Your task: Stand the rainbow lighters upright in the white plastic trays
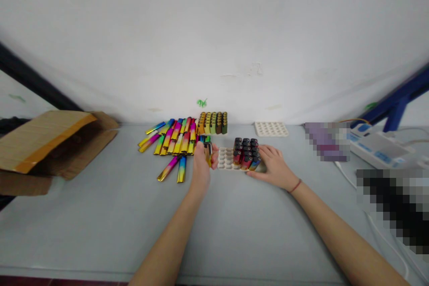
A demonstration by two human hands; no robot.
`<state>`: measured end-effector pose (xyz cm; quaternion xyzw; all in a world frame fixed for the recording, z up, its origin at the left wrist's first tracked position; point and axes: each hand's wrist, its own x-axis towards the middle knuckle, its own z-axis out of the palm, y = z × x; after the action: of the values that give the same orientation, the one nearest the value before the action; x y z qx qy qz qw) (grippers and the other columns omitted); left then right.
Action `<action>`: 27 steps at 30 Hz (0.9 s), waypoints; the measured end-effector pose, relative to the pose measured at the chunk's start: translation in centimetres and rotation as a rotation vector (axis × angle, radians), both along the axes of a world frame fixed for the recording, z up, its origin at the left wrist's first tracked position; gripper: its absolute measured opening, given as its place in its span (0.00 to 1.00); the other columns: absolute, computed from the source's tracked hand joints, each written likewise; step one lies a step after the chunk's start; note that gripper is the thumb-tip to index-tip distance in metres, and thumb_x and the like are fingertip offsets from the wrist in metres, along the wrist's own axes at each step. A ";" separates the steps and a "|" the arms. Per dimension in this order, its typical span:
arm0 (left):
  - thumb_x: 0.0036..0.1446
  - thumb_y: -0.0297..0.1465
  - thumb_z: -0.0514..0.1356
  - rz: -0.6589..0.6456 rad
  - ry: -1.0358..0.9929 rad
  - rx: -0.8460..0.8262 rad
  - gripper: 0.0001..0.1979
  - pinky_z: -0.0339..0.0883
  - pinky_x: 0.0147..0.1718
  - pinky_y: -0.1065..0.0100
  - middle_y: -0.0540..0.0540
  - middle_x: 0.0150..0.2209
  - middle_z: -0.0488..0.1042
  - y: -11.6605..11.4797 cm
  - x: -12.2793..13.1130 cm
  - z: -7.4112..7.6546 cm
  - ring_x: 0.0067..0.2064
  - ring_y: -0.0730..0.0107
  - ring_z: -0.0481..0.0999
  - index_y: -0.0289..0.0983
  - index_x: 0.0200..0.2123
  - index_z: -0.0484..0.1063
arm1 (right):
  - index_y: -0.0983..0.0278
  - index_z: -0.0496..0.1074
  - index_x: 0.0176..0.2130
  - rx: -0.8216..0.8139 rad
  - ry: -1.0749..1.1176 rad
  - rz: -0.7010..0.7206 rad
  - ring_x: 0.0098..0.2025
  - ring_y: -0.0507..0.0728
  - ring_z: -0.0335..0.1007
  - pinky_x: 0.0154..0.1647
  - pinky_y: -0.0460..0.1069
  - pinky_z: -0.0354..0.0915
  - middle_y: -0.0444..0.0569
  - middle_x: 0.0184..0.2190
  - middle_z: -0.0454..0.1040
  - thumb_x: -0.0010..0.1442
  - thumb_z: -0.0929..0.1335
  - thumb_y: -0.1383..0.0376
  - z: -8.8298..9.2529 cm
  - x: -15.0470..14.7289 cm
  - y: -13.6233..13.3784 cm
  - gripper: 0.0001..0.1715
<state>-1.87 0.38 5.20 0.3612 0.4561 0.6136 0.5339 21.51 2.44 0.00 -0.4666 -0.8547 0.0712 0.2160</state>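
Standing in a white tray (225, 159), dark-topped lighters (246, 151) meet our right hand (273, 165), spread open at their side. Our left hand (201, 165) grips a gold lighter (208, 157), near shiny, colourful pieces (177, 136).

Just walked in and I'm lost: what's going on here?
A person's left hand holds a small shiny piece. The right hand is at the right end of a white tray, partly filled with dark-topped pieces. Shiny multicoloured pieces lie in a pile to the left; another white tray lies farther back.
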 end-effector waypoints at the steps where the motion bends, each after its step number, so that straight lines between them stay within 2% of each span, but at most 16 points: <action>1: 0.56 0.53 0.52 -0.020 0.061 0.064 0.22 0.53 0.19 0.72 0.56 0.18 0.58 0.0 -0.1 -0.3 0.18 0.75 0.57 0.39 0.32 0.63 | 0.64 0.66 0.58 -0.001 0.000 -0.001 0.58 0.71 0.63 0.56 0.63 0.60 0.61 0.55 0.71 0.56 0.70 0.42 0.0 0.0 0.0 0.41; 4: 0.62 0.45 0.53 0.012 0.290 0.291 0.16 0.66 0.33 0.67 0.53 0.26 0.66 -0.1 -0.5 -0.7 0.29 0.70 0.70 0.39 0.44 0.64 | 0.65 0.66 0.58 0.000 0.001 0.001 0.58 0.71 0.63 0.56 0.64 0.59 0.61 0.56 0.71 0.56 0.69 0.41 -0.1 0.0 0.0 0.41; 6: 0.65 0.41 0.52 0.096 0.485 0.440 0.13 0.67 0.45 0.62 0.48 0.35 0.72 -0.2 -1.0 -0.6 0.40 0.67 0.73 0.39 0.46 0.66 | 0.66 0.66 0.59 0.004 0.001 0.003 0.58 0.71 0.63 0.56 0.64 0.59 0.62 0.56 0.71 0.56 0.69 0.41 -0.1 0.0 0.0 0.43; 8: 0.65 0.40 0.53 0.128 0.683 0.542 0.13 0.65 0.50 0.60 0.43 0.43 0.73 -0.2 -1.5 -0.2 0.48 0.64 0.72 0.39 0.45 0.70 | 0.66 0.66 0.58 0.007 -0.001 0.004 0.57 0.71 0.63 0.55 0.64 0.59 0.62 0.56 0.71 0.56 0.69 0.41 0.0 0.0 0.0 0.43; 10: 0.64 0.39 0.55 0.053 0.806 0.571 0.13 0.67 0.46 0.62 0.42 0.43 0.73 -0.1 -2.2 0.3 0.46 0.64 0.72 0.39 0.44 0.73 | 0.66 0.66 0.58 0.005 -0.002 0.006 0.57 0.70 0.64 0.55 0.63 0.60 0.62 0.56 0.71 0.57 0.69 0.41 0.1 -0.1 0.0 0.42; 14: 0.63 0.38 0.58 -0.223 0.830 0.511 0.13 0.67 0.34 0.68 0.44 0.37 0.75 0.0 -3.0 0.9 0.35 0.69 0.72 0.38 0.45 0.76 | 0.65 0.66 0.58 0.002 0.001 0.008 0.57 0.70 0.63 0.55 0.63 0.60 0.61 0.56 0.71 0.57 0.69 0.41 0.2 -0.1 0.0 0.42; 18: 0.61 0.34 0.59 -0.397 0.840 0.447 0.12 0.69 0.37 0.69 0.43 0.43 0.78 -0.1 -2.7 0.7 0.39 0.69 0.76 0.38 0.46 0.76 | 0.65 0.66 0.58 0.005 0.004 0.009 0.58 0.70 0.63 0.56 0.63 0.59 0.61 0.57 0.71 0.56 0.70 0.41 0.0 0.0 0.0 0.41; 22: 0.62 0.34 0.58 -0.467 0.896 0.421 0.11 0.71 0.41 0.68 0.43 0.47 0.78 0.0 -2.2 0.1 0.44 0.66 0.77 0.39 0.45 0.76 | 0.65 0.66 0.58 0.002 0.005 0.007 0.57 0.70 0.63 0.55 0.63 0.60 0.61 0.57 0.71 0.56 0.70 0.42 0.1 0.0 0.0 0.41; 27: 0.63 0.35 0.58 -0.449 0.984 0.431 0.12 0.71 0.45 0.66 0.43 0.48 0.79 0.0 -2.2 -0.2 0.45 0.66 0.78 0.39 0.47 0.75 | 0.63 0.67 0.58 -0.009 -0.001 0.009 0.57 0.70 0.63 0.55 0.63 0.60 0.61 0.56 0.71 0.56 0.70 0.42 0.4 -0.2 -0.1 0.40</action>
<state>-4.03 0.39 5.03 0.7922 0.4275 0.3242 0.2907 21.33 2.34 0.41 -0.4637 -0.8566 0.0758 0.2133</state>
